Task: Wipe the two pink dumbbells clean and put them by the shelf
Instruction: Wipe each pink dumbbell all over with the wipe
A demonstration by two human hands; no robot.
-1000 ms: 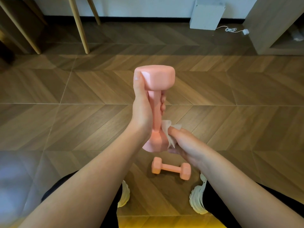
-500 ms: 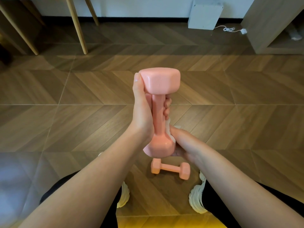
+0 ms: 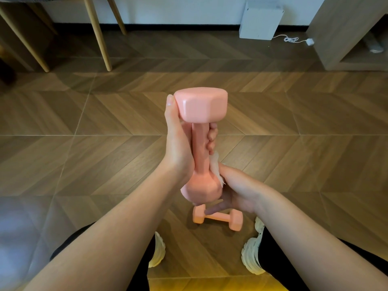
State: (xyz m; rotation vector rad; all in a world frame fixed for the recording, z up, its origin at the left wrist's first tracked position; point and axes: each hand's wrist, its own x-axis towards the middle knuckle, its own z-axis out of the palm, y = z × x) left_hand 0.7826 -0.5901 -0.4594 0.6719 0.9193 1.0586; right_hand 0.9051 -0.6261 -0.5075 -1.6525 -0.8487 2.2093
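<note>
My left hand point(image 3: 178, 143) grips the handle of a pink dumbbell point(image 3: 201, 106), held upright at chest height, thumb against its upper head. My right hand point(image 3: 235, 190) presses a crumpled white tissue point(image 3: 215, 166) against the lower head, fingers cupped under it. A second pink dumbbell point(image 3: 218, 219) lies flat on the wooden floor between my feet, partly hidden by my right hand's fingers. The wooden shelf point(image 3: 344, 32) stands at the far right by the wall.
Wooden chair legs point(image 3: 98, 36) stand at the far left. A white box point(image 3: 260, 22) leans on the wall with a white cable point(image 3: 294, 39) beside it. My white shoes point(image 3: 252, 257) flank the floor dumbbell.
The held dumbbell has turned a little in my left hand. My right hand has slid the tissue down and under the lower head.
</note>
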